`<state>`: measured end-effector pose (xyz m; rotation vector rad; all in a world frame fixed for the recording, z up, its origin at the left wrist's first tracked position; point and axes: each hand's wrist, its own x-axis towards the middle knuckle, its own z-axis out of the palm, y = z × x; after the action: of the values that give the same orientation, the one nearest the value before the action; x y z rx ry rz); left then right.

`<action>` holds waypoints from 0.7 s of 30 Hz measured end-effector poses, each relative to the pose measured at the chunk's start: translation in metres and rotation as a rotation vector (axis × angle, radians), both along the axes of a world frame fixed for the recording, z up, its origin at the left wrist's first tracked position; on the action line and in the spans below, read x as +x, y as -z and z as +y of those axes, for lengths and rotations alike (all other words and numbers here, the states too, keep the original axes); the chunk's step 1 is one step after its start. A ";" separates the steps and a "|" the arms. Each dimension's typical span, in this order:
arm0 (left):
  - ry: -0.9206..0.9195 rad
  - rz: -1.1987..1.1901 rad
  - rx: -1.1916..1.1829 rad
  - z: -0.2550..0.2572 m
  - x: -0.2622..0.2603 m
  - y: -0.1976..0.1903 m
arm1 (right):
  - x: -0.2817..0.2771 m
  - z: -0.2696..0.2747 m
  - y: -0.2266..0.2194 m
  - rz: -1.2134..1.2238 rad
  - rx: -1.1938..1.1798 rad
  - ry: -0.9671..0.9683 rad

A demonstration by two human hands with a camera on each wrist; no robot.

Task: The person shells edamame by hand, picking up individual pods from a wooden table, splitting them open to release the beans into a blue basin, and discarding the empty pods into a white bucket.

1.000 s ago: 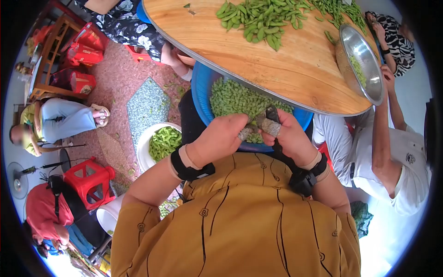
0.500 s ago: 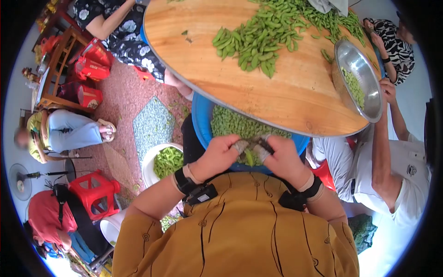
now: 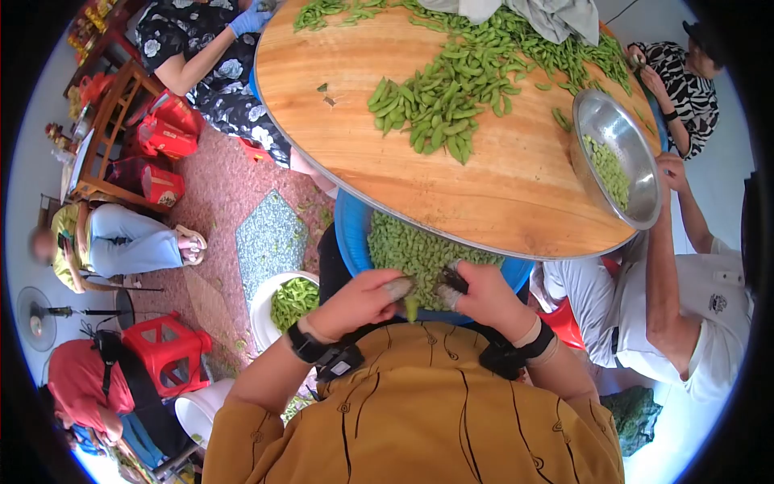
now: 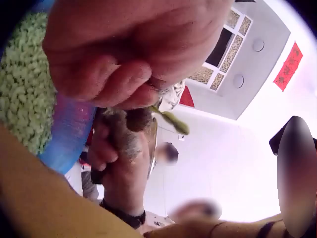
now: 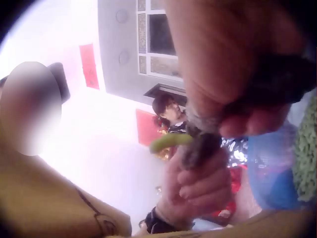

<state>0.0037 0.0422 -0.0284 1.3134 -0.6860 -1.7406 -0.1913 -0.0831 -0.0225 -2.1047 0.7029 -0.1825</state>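
Mustard-yellow shirt with thin black line pattern, black wrist straps carrying cameras, grey tape-wrapped fingertips

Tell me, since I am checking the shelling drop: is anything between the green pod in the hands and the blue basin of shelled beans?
Nothing visible. The green pod hangs from the left hand, beside the right hand, directly over the blue basin.

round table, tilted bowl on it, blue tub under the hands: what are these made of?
Round table: looks like varnished wood, with visible grain, warm tan and a pale metal-like edge band. Tilted bowl: likely stainless steel, with a shiny, mirror-like grey inside. Blue tub: probably plastic, with a uniform bright blue, smooth rim.
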 end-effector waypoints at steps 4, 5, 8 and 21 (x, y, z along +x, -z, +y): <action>0.224 -1.326 -0.223 0.048 0.054 0.027 | -0.002 -0.009 -0.023 0.110 -0.109 -0.061; 0.228 -1.327 -0.224 0.063 0.065 0.033 | 0.001 -0.013 -0.033 0.063 -0.182 -0.060; 0.305 -1.605 0.150 0.082 0.075 0.033 | 0.024 -0.037 -0.069 0.012 -0.290 0.045; -0.221 -0.975 -0.674 -0.047 0.020 -0.047 | 0.077 -0.116 -0.064 -0.246 -0.807 0.133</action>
<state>0.0232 -0.0049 0.0190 1.5926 -1.4325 -0.4970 -0.1140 -0.1992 0.0419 -2.7140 0.6835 -0.9088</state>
